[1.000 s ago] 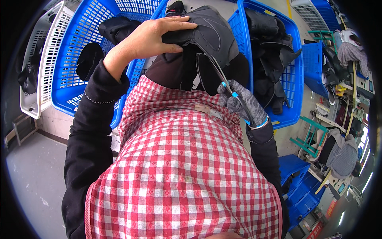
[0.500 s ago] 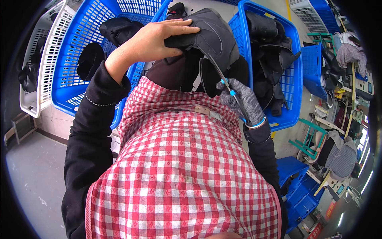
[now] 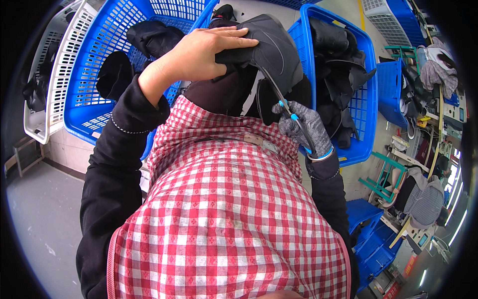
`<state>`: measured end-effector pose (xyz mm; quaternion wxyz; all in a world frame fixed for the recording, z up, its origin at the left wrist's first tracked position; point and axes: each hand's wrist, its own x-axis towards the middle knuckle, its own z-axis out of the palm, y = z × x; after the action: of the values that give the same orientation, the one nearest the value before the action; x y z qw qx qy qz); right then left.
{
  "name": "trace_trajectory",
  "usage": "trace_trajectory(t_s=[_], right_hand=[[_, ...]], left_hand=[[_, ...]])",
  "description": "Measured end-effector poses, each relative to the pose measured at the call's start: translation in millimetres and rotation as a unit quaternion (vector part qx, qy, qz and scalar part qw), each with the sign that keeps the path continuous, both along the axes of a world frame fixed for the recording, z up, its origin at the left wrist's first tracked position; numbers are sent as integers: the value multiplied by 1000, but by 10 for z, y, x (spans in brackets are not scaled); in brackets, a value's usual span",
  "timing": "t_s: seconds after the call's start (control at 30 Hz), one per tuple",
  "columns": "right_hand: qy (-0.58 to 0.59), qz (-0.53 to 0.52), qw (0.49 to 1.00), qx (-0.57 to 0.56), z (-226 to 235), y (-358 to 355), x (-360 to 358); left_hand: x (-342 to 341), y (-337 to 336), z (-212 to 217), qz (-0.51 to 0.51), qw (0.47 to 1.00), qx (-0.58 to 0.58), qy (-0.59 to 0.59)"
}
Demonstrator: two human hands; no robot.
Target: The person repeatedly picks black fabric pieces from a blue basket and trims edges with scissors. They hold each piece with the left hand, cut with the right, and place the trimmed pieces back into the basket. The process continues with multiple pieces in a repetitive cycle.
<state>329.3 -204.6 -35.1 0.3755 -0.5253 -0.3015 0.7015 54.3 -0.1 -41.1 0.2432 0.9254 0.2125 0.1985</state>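
Observation:
My bare left hand (image 3: 206, 52) lies with fingers stretched over the end of a black shoe upper (image 3: 279, 55), gripping it above my knees. Its thumb is spread along the near edge. In a grey knit glove, my right hand (image 3: 303, 123) is closed around a long thin dark piece (image 3: 271, 79) with light blue bands. That piece runs up to the upper's near edge; whether it is a tool or a strip I cannot tell. A rounded dark flap (image 3: 265, 101) hangs beside the gloved fingers. My palm hides part of what the right hand holds.
A blue basket (image 3: 77, 112) with black shoe pieces (image 3: 154, 37) stands left, beside a white crate (image 3: 62, 74). Close on the right, another blue basket (image 3: 371, 119) holds several black uppers (image 3: 336, 65). More crates and a cluttered bench (image 3: 423, 234) line the far right.
My left hand and the upper have shifted slightly to the right and nearer to me. My right hand has moved slightly, still gripping the dark piece.

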Motion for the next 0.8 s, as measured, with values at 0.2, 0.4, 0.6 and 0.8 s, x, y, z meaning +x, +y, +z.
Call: trace_trajectory(t_s=[0.2, 0.4, 0.6, 0.8], right_hand=[[0, 6, 1000, -6, -59, 41, 66], [-54, 65, 996, 32, -63, 7, 129], [89, 2, 996, -29, -148, 62, 142], [3, 41, 999, 16, -5, 53, 90]], left_hand=[[41, -28, -1, 3, 1000, 22, 5], [34, -40, 2, 3, 1000, 20, 3], [72, -56, -26, 6, 999, 37, 6], [61, -64, -52, 21, 998, 64, 9]])
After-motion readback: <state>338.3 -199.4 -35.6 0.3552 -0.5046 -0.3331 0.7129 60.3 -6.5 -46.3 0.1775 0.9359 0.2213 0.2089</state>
